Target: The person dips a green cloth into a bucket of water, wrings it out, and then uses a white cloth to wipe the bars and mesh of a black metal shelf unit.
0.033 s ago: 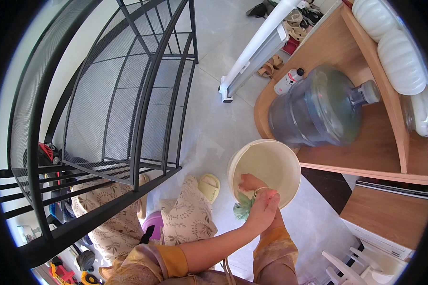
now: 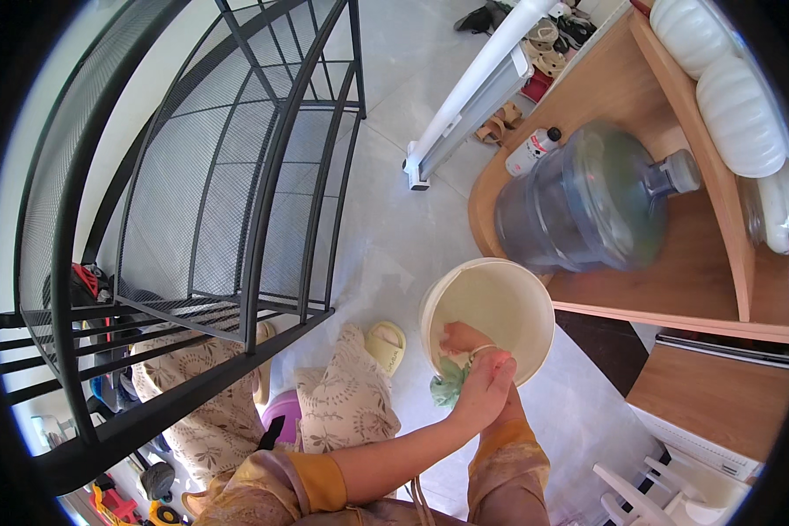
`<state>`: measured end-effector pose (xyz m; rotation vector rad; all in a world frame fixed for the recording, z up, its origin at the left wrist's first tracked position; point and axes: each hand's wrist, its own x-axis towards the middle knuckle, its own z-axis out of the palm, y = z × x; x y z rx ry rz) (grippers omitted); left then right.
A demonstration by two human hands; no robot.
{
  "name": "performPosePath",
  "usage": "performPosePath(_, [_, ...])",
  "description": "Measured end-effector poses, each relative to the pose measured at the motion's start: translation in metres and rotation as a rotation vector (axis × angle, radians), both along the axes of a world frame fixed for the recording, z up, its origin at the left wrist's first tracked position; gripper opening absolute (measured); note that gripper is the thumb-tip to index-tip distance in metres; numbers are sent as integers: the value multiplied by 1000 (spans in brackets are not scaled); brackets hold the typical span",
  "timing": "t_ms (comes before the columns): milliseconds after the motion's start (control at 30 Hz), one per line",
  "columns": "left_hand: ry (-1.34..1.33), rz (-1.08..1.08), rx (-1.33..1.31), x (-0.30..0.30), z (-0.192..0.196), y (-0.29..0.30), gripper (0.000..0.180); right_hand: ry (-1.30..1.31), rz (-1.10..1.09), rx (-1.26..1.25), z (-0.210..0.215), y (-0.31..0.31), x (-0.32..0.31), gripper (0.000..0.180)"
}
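A cream bucket (image 2: 535, 329) stands in front of me, its inside pale. My right hand (image 2: 465, 337) hangs over the opening with its fingers curled; what they hold, if anything, is hidden. A thin band circles that wrist. Across the right wrist lies my left hand (image 2: 485, 386), closed, with a bunched pale-green cloth (image 2: 449, 383) sticking out on its left side at the bucket's near rim. The cloth also touches the area just below my right hand. How far it runs under the fingers is hidden.
A black mesh rack (image 2: 210, 184) stands left. At right, a wooden shelf (image 2: 684, 294) holds a large water jug (image 2: 587, 197) lying sideways and a white bottle (image 2: 533, 151). Also around are a white post (image 2: 473, 83), a yellow slipper (image 2: 384, 347) and a white stool (image 2: 640, 495).
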<state>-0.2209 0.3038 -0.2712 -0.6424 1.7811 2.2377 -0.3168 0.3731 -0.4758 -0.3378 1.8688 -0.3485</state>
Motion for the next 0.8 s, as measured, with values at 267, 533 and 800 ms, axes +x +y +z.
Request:
performPosePath(267, [-80,18,-96,6,-1,11,49,52,-921,-481,128,28,-4,56])
performPosePath(533, [-338,95,256,-16,-5,-7,55,159,-1376,-978,233,42,26,35])
performPosePath(800, [-131,157,730,-16,2,1,52,917,-1013,-586,210,-1,73,20])
